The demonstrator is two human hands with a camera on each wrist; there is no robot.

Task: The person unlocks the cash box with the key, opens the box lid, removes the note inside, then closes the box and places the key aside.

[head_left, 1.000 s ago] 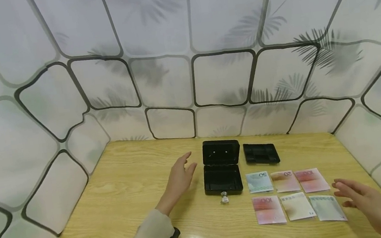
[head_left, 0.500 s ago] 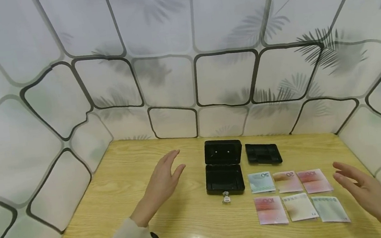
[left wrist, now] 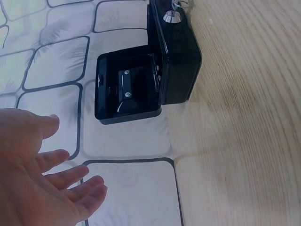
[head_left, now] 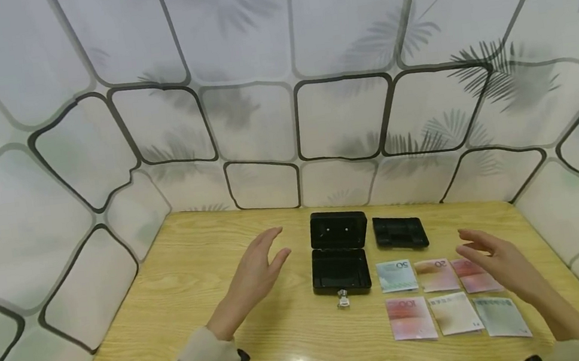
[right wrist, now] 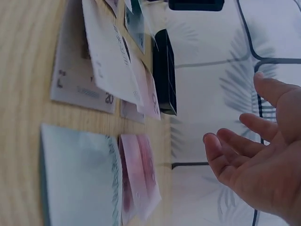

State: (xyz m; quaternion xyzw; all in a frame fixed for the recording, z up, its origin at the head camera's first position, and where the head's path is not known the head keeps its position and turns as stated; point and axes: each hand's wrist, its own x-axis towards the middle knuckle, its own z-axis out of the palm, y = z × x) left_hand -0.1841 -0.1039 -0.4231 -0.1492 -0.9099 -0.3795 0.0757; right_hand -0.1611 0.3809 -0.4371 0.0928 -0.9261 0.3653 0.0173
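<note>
A black cash box (head_left: 340, 267) stands on the table with its lid (head_left: 338, 230) raised; keys (head_left: 343, 299) hang from the lock at its front. My left hand (head_left: 251, 276) is held out to the left of the box, fingers relaxed and holding nothing. Folded banknotes (head_left: 410, 317) lie in two rows right of the box. My right hand (head_left: 503, 265) hovers over the right end of the rows, partly hiding the red 100 note (head_left: 472, 278). In the right wrist view its fingers (right wrist: 235, 141) are loosely bent and hold nothing.
A black compartment tray (head_left: 400, 232) lies behind the banknotes, just right of the raised lid. The wooden table (head_left: 194, 246) meets a patterned curtain wall (head_left: 255, 124) at the back and sides. A dark wrist strap (head_left: 242, 359) shows at the left sleeve.
My right hand has moved left, from beside the banknotes to over the back-right ones. My left hand drew away from the cash box, then came slightly back. The box and notes stay put.
</note>
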